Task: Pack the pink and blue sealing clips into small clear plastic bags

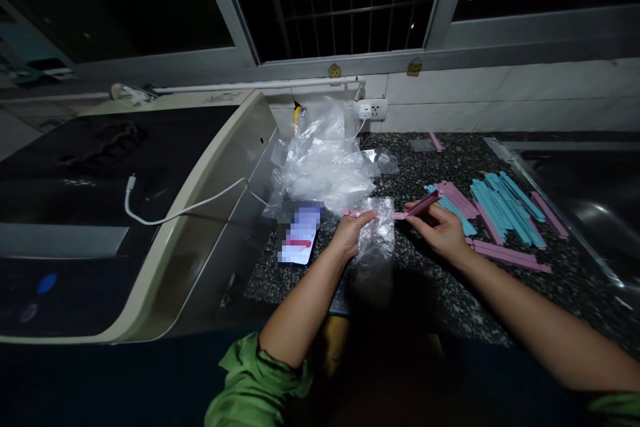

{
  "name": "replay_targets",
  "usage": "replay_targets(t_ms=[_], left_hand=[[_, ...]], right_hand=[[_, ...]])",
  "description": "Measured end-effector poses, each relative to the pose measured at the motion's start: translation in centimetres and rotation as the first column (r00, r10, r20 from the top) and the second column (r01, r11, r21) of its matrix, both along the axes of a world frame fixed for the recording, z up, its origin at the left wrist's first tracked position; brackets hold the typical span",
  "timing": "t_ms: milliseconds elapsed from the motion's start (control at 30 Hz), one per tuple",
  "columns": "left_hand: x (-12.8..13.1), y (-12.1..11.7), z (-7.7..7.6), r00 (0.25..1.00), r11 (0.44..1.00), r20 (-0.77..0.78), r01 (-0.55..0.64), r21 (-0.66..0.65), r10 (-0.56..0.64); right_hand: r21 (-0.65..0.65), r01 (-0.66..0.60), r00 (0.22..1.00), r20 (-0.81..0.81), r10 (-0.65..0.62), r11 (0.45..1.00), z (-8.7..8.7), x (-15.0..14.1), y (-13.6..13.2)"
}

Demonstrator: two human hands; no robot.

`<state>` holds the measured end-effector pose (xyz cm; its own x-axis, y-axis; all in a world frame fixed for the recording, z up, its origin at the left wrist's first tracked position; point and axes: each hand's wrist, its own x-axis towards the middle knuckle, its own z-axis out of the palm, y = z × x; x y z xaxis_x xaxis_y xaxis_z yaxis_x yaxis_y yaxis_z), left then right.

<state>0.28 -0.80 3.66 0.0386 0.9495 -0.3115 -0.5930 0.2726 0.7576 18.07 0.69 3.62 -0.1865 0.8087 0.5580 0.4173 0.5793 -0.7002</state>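
A clear plastic bag (376, 247) hangs over the counter's front edge between my hands. A long pink bag-sealing clip (423, 203) is folded open. One thin arm of it runs level by the bag's top, and the other slants up to the right. My left hand (351, 232) is closed, its thumb and fingers pinching the bag and the clip's thin arm at the left. On the other side, my right hand (443, 233) is closed around the clip near its bend. Its fingertips are partly hidden behind the clip.
Pink and blue clips (505, 207) lie in a loose pile at right, beside a metal sink (590, 213). A heap of clear bags (325, 167) sits against the wall. A phone (303, 233) lies left of my hands, near a washing machine (200, 200) with a white cable (200, 207).
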Motion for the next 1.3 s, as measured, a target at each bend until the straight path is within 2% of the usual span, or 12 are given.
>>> replay_targets(t_ms=[300, 533, 900, 1133, 1300], left_hand=[[0.0, 0.0, -0.2, 0.999, 1.0, -0.033, 0.022, 0.003, -0.022], [0.0, 0.0, -0.4, 0.999, 0.999, -0.034, 0.035, 0.004, -0.035], [0.0, 0.1, -0.5, 0.998, 0.998, -0.033, 0.054, 0.021, -0.053], [0.0, 0.4, -1.0, 0.997, 0.998, -0.037, 0.062, 0.023, -0.062], [-0.3, 0.4, -1.0, 0.99, 0.99, -0.032, 0.136, 0.031, -0.135]], right_hand=[[0.026, -0.035, 0.999, 0.007, 0.035, 0.999, 0.2, -0.4, -0.1], [-0.057, 0.004, 0.999, -0.051, -0.007, 0.998, -0.9, -0.5, -0.1], [0.086, -0.084, 0.993, 0.088, 0.077, 0.993, -0.3, -0.6, -0.2], [0.093, -0.102, 0.989, 0.12, 0.09, 0.99, -0.4, -0.7, -0.3], [0.116, -0.103, 0.987, 0.132, 0.087, 0.988, -0.7, -0.6, -0.3]])
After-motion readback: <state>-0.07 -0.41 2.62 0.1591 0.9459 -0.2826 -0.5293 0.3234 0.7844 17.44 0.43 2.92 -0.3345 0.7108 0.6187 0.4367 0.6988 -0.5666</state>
